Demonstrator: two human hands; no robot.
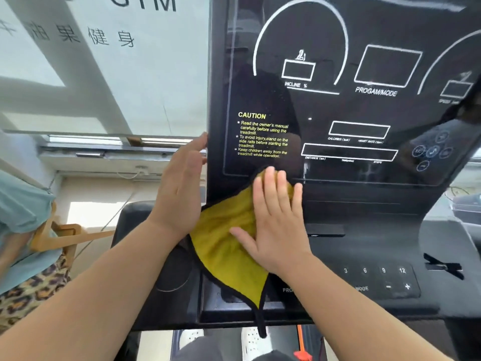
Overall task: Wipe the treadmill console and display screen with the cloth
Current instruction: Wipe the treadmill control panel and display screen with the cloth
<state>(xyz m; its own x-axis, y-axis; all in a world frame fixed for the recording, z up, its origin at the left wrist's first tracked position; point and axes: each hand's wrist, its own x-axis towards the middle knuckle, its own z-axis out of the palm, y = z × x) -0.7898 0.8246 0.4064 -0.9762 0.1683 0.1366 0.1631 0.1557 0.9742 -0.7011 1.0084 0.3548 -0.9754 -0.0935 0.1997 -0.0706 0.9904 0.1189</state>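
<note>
The treadmill's black glossy display screen (338, 108) fills the upper right, with white outlines and yellow caution text. Below it lies the black console (372, 280) with number and plus/minus buttons. A yellow cloth (223, 241) with black edging hangs over the screen's lower left corner and down onto the console. My right hand (276, 220) presses flat on the cloth against the panel, fingers spread. My left hand (182, 188) rests on the screen's left edge, fingertips wrapped around it, holding nothing else.
A frosted window (104, 61) with printed letters stands to the left. A person in a teal top (20, 220) is at the far left beside a wooden chair (65, 235). White shoes (190, 337) show below the console. A black safety clip (442, 267) lies at the right.
</note>
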